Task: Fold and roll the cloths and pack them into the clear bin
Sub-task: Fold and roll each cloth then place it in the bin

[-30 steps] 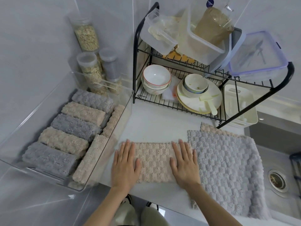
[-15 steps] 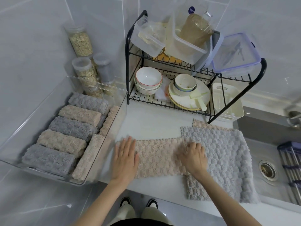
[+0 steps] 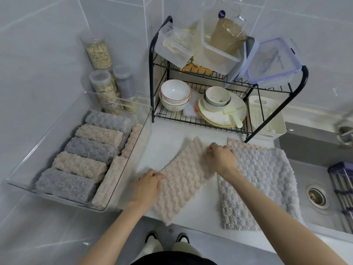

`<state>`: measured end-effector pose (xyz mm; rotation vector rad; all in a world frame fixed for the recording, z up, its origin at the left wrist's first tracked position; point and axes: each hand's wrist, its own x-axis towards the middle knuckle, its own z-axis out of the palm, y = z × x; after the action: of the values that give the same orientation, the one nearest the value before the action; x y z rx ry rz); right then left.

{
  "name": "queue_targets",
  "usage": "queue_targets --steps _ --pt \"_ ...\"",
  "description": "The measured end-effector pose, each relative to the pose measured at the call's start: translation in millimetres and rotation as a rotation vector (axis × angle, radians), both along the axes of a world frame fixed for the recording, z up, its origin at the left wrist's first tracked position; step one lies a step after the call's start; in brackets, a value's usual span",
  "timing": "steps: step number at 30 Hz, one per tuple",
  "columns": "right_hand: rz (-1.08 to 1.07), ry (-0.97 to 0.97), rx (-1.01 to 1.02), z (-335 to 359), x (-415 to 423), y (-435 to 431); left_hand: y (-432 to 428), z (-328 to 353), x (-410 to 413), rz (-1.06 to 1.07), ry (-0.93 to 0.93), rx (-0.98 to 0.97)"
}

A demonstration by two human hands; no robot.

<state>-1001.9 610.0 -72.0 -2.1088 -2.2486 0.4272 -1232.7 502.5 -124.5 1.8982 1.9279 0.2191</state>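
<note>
Beige cloth (image 3: 183, 178) has swung diagonal – your left hand (image 3: 148, 186) and right hand (image 3: 222, 158) both pinch its edges – keep edges aligned, then roll tight from one end

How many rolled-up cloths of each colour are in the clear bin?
Grey rolls: 3
Beige rolls: 4
Total in the clear bin: 7

Left hand (image 3: 148, 185), right hand (image 3: 222, 157), fingers curled, grips seemingly pinching cloth (image 3: 181, 180)
</note>
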Motion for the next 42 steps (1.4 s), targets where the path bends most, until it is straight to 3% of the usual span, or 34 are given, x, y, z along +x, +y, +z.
queue_targets --steps 6,12,19,22,25,33,37,42 --pt "0.333 0.249 0.252 20.9 -42.8 21.6 -5.5 1.9 10.7 -0.083 -0.223 -0.09" --pt "0.464 0.282 -0.086 9.6 -34.9 -16.8 -14.2 -4.9 12.7 -0.169 -0.167 0.044" --pt "0.615 0.028 -0.375 -19.7 3.3 -71.1 -25.4 -8.4 23.2 -0.296 -0.151 0.028" --pt "0.685 -0.12 -0.322 -32.4 15.4 -87.6 -29.8 -11.0 27.1 -0.352 -0.089 0.052" --pt "0.727 -0.112 -0.153 -47.6 23.1 -99.3 -34.2 -12.3 29.6 -0.38 0.003 0.1" --pt "0.64 0.094 0.186 -60.7 30.2 -107.5 -39.5 -18.4 34.5 -0.332 0.075 0.202" --pt "0.363 0.358 0.067 -54.2 27.6 -105.5 -39.5 -19.6 35.8 -0.319 0.117 0.231" --pt "0.196 0.48 -0.077 -52.7 26.7 -101.4 -32.5 -20.1 33.3 -0.214 0.05 0.24"
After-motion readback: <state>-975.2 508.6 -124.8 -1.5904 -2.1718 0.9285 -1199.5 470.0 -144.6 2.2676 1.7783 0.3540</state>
